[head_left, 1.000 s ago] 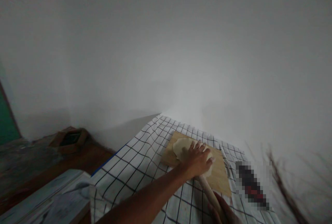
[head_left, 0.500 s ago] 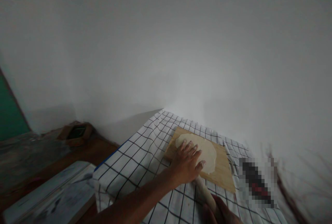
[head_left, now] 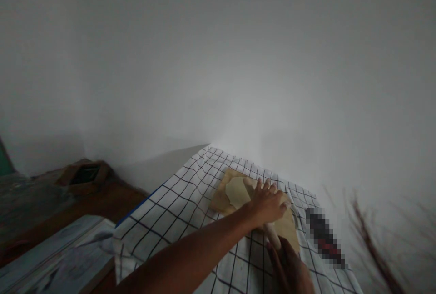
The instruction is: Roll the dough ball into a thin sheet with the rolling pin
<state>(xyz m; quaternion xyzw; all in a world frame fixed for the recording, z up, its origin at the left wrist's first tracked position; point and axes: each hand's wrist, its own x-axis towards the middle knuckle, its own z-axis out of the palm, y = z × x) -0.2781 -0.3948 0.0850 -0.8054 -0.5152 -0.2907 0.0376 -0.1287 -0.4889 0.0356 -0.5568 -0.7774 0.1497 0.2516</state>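
A thin, flattened sheet of pale dough (head_left: 236,191) lies on a wooden board (head_left: 218,201). My left hand (head_left: 269,205) reaches across the board's right part, fingers stretched out and spread over the dough's right side. Its palm hides much of what lies beneath. My right hand (head_left: 289,262), close to the near edge of the board, is wrapped round the near end of a pale wooden rolling pin (head_left: 272,236). The pin slants up and leftward under my left hand; how far it extends is mostly hidden.
The board rests on a white tablecloth (head_left: 177,203) with dark grid lines. A blurred-out item (head_left: 325,238) lies to the right, near thin brown twigs (head_left: 369,244). A pale wall (head_left: 204,57) rises behind. At lower left are a light panel (head_left: 64,257) and a brown box-like object (head_left: 85,176).
My left hand has moved right across the dough. My right hand has brought the rolling pin forward, up onto the board. The view has shifted slightly.
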